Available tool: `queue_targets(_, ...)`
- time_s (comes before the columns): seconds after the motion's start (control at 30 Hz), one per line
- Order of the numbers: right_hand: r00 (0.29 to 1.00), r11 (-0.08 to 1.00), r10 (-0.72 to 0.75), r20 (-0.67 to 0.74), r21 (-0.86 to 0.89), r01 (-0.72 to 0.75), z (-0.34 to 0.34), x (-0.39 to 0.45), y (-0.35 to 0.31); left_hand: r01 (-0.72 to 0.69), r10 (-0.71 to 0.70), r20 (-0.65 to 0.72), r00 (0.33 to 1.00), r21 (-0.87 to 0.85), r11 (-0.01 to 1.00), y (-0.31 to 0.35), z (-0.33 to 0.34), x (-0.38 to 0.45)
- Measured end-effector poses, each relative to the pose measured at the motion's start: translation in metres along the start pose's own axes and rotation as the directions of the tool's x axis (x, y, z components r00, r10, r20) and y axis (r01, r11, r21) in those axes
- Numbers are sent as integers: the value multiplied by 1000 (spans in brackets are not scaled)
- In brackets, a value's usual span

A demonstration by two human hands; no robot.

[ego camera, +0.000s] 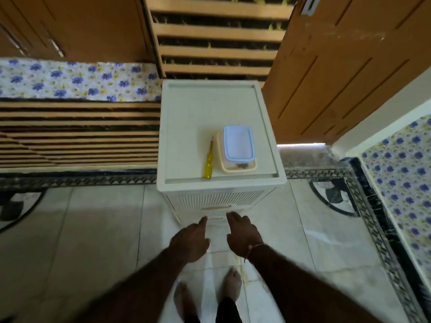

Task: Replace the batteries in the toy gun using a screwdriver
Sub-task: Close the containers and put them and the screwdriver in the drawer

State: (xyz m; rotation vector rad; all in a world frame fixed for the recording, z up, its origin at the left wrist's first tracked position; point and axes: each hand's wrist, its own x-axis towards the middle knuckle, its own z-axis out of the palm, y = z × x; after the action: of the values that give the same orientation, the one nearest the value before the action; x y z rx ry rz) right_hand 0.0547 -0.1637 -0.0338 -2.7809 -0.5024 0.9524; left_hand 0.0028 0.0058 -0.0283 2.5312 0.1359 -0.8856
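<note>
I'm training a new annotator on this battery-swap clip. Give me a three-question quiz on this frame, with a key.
1. True or false: the yellow screwdriver lies on top of the white drawer unit.
2. Which side of the screwdriver is the blue-lidded container on: A) left B) right C) underneath?
3. What are the left hand and right hand holding?

Key:
1. True.
2. B; it is stacked on a cream container.
3. Nothing; both reach, fingers extended, toward the drawer fronts.
</note>
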Motion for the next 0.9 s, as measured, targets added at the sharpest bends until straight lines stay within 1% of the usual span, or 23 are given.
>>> queue_targets(0.1,995,998,-30,98,-53,35,10,25,4,36,-36,38,999,14,999,6,6,27)
queue_targets(0.2,990,995,-65,126,-72,75,14,41,6,80,-81,55,995,16,997,15,6,48)
queue_targets(0.4,990,989,-107,93,-91,115,21,62,10,92,-95,29,995,97,991,11,21,72)
queue_targets(0.57,993,993,-110,53,-45,112,23,63,11,159,-164,73,984,73,985,0,28,75)
queue_targets(0.63,993,994,-105,48,-28,107,21,57,9,163,-167,56,984,63,985,1,30,69)
queue_targets(0.67,994,994,-104,46,-31,106,21,52,8,152,-155,38,987,72,986,3,31,64)
queue_targets(0.8,993,985,-116,11,-126,117,25,13,2,69,-64,-32,997,215,974,7,40,30)
queue_targets(0.83,994,985,-113,5,-134,112,28,2,2,30,-19,-50,999,226,974,6,45,21)
queue_targets(0.9,992,988,-116,-41,-108,111,35,-21,-1,-95,132,-174,976,209,973,3,51,1)
